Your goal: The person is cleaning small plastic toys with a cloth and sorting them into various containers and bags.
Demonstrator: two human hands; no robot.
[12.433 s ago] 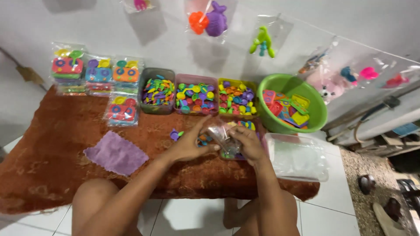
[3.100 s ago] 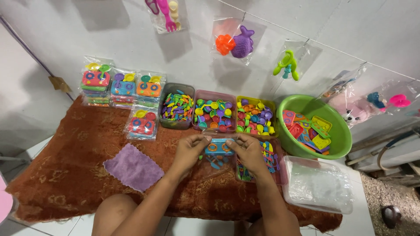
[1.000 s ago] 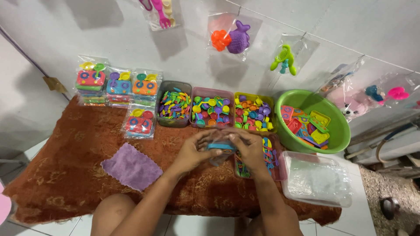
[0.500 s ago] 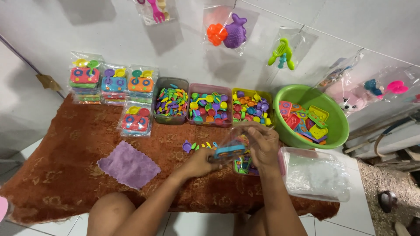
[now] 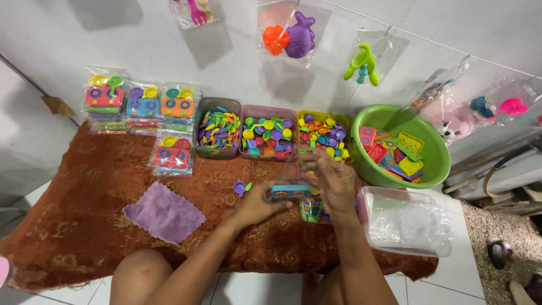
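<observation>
My left hand [image 5: 257, 206] grips the lower edge of a blue toy stove [image 5: 289, 192] that sits inside a clear plastic bag [image 5: 294, 172]. My right hand [image 5: 336, 182] holds the bag's upper right side above the table. A small purple toy spoon [image 5: 241, 187] and tiny bright pieces lie on the brown cloth [image 5: 101, 186] just left of my hands. Under my right hand a pink tub [image 5: 316, 212] holds mixed small toy parts.
Three tubs of coloured toy pieces [image 5: 270, 135] stand in a row at the back. A green basin [image 5: 432, 151] with toy stoves is at right, a clear box of bags [image 5: 406, 221] in front of it. Packed toy sets [image 5: 144, 107] and a purple rag [image 5: 164, 212] lie left.
The bag with the blue stove has risen slightly, and my right hand has moved up along its side. My left hand now grips under the stove.
</observation>
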